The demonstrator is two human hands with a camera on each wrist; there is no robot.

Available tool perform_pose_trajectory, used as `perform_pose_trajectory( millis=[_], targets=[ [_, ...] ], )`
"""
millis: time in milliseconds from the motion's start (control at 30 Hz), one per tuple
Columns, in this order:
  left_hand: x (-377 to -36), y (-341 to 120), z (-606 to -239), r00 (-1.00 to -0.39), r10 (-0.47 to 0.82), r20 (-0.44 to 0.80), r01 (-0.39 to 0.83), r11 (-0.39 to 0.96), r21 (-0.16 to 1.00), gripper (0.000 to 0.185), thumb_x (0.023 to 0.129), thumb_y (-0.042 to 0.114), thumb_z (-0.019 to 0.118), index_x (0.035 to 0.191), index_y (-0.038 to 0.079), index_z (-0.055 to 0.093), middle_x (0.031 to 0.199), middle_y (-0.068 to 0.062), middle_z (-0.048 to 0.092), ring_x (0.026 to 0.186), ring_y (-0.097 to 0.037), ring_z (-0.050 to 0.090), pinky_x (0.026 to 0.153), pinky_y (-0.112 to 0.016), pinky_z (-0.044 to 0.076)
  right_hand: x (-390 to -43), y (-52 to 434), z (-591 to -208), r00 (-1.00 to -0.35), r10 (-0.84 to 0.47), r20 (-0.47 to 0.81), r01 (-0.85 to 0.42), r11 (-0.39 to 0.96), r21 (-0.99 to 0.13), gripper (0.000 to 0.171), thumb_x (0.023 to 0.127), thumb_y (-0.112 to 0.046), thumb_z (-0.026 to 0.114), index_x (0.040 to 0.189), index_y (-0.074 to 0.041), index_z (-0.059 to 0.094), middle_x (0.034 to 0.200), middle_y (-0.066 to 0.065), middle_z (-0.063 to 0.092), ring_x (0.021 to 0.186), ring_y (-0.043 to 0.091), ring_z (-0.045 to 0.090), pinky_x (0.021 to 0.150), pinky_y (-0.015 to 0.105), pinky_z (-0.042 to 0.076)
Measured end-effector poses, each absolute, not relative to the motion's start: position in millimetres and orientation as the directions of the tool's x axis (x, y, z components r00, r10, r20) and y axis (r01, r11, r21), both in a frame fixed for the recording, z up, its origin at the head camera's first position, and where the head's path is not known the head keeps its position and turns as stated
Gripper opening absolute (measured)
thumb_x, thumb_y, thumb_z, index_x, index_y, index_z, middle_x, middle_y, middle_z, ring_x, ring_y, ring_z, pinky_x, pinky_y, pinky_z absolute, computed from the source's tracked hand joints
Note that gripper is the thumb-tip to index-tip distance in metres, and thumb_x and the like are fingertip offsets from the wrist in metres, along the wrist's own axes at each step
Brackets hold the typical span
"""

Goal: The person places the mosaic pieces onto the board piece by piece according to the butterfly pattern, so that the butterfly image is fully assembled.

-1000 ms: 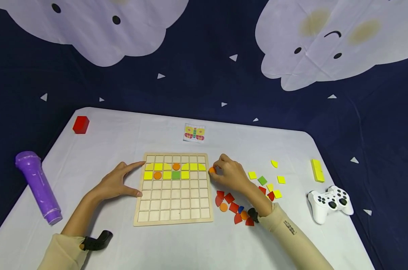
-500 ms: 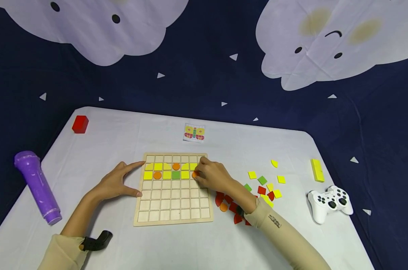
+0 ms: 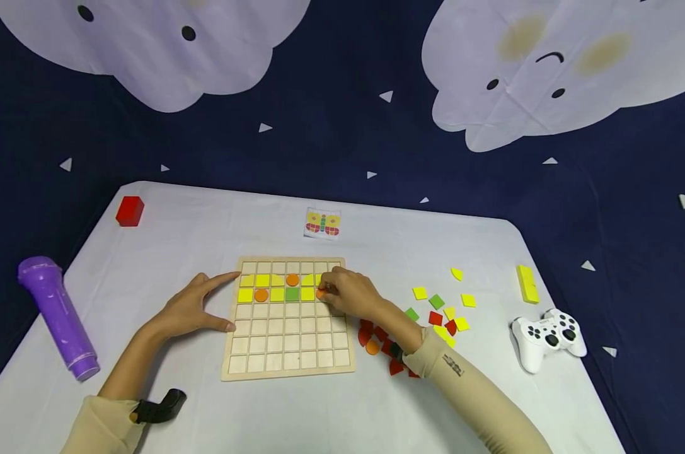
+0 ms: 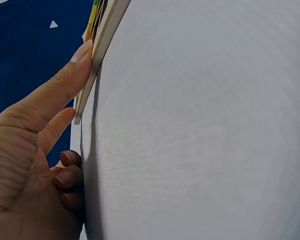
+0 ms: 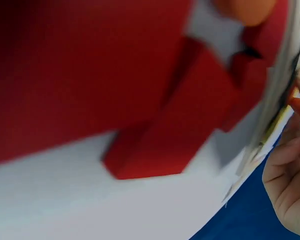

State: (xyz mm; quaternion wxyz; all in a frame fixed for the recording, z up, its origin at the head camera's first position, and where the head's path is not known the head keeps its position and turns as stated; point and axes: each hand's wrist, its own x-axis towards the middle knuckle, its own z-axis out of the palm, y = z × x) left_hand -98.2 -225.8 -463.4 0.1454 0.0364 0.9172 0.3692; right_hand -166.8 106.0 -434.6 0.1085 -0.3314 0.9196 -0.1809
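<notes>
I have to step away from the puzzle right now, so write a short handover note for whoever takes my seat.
Left hand: open, thumb and forefinger against the wooden grid board's left edge.
Right hand: pinching an orange round piece over the second filled row, right side.
Done: two upper rows mostly filled with yellow, orange and green.
Left: lower rows bare; loose pieces lie to the right; pattern card behind the board.

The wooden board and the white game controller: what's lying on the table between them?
In the head view, loose tiles lie between the wooden board and the white game controller: red and orange pieces nearest the board, then yellow, green and red tiles.
</notes>
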Motion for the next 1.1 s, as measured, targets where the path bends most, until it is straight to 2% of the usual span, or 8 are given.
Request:
perform_pose_trajectory(
  millis=[133,267,533,833,967,1100],
  targets=[
    [-98,-226,-463,-0.954,0.177,-0.241,-0.039,0.725,0.688,0.107,0.060,0.043,0.092,0.152,0.021,0.041,0.096,-0.010,0.041,0.079,-0.022,0.040,0.064,-0.034,0.032,-165,112,-430,-0.750,-0.660,-0.052,-0.595,0.707,-0.382,0.027,0.090,-0.028,0.074,0.112,-0.012,0.074,0.095,0.002,0.060,0.072,0.011,0.050,0.064,0.027,0.044],
    [-98,-227,-464,-0.955,0.179,-0.236,-0.034,0.726,0.687,0.107,0.060,0.043,0.092,0.152,0.021,0.041,0.096,-0.010,0.041,0.079,-0.022,0.041,0.064,-0.034,0.033,-163,132,-425,-0.779,-0.627,0.009,-0.580,0.715,-0.389,0.027,0.089,-0.025,0.074,0.112,-0.009,0.074,0.097,0.005,0.062,0.075,0.013,0.054,0.066,0.028,0.046],
    [-98,-226,-463,-0.955,0.176,-0.237,-0.034,0.732,0.680,0.107,0.060,0.045,0.092,0.151,0.020,0.041,0.096,-0.010,0.042,0.080,-0.023,0.041,0.065,-0.034,0.033,-167,214,-416,-0.855,-0.516,0.044,-0.504,0.810,-0.300,0.029,0.083,-0.014,0.078,0.111,-0.005,0.074,0.096,0.010,0.062,0.085,0.023,0.065,0.067,0.033,0.052],
    [-98,-224,-464,-0.955,0.172,-0.243,-0.039,0.737,0.674,0.107,0.060,0.046,0.092,0.151,0.020,0.041,0.097,-0.010,0.041,0.081,-0.023,0.042,0.065,-0.035,0.033,-167,310,-407,-0.943,-0.332,-0.034,-0.320,0.928,-0.192,0.031,0.082,-0.010,0.076,0.111,-0.001,0.072,0.093,0.012,0.059,0.075,0.023,0.059,0.064,0.040,0.050],
    [-98,-225,-464,-0.954,0.174,-0.244,-0.039,0.736,0.676,0.108,0.060,0.046,0.092,0.151,0.020,0.041,0.097,-0.010,0.042,0.081,-0.023,0.042,0.065,-0.034,0.034,-166,335,-404,-0.956,-0.286,-0.066,-0.273,0.949,-0.159,0.033,0.078,-0.008,0.076,0.109,0.002,0.072,0.091,0.013,0.058,0.070,0.023,0.057,0.060,0.040,0.048],
    [-98,-226,-464,-0.954,0.174,-0.246,-0.041,0.735,0.677,0.108,0.060,0.047,0.092,0.151,0.020,0.041,0.096,-0.010,0.042,0.081,-0.023,0.042,0.065,-0.034,0.034,-166,350,-406,-0.960,-0.258,-0.107,-0.244,0.962,-0.126,0.035,0.076,-0.008,0.077,0.109,0.004,0.072,0.092,0.015,0.060,0.073,0.027,0.060,0.061,0.043,0.050]
  ],
)
